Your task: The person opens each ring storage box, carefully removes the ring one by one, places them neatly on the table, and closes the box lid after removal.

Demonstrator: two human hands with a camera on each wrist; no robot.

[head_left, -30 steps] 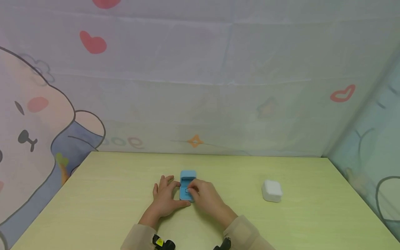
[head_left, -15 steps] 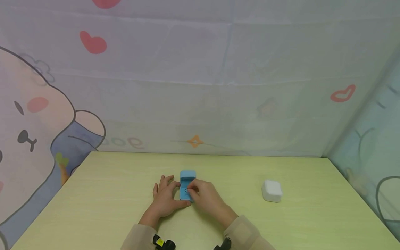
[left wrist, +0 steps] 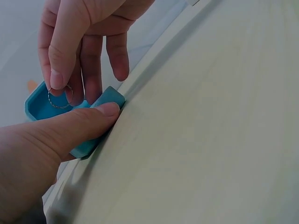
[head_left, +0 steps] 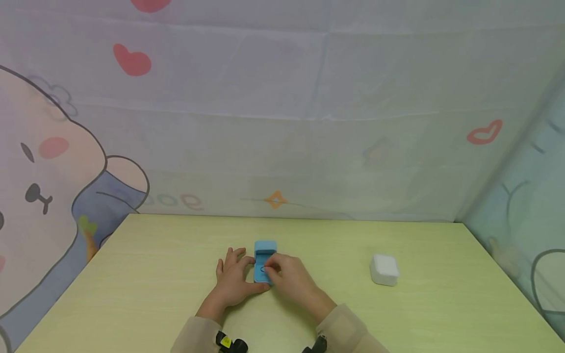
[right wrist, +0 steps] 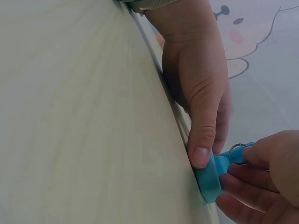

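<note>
Near edge: pale sleeves [head_left: 196, 336], black wrist gear [head_left: 238, 346] just past the cuffs. Next, both hands, meeting left of the table's middle. Almost no change over the last second: hands and box keep their places, the ring shifts slightly at most. My reading: a fine adjustment, work at much the same point.

Left hand [head_left: 231, 284] grips the small blue box [head_left: 260, 277], thumb along its near side, forefinger against its left side; other fingers spread off to the far left. Right hand [head_left: 289, 277] comes in from the right, pinching a thin ring [left wrist: 60, 108] between thumb and forefinger.

Ring sits over the box's base, near side of the raised lid [head_left: 266, 246], just left of the right fingertips. Whether it touches the base, cannot tell.

Well right of the hands, a white box [head_left: 384, 269] on the table [head_left: 154, 274]. Beyond the far edge, a printed cloth [head_left: 282, 98].
</note>
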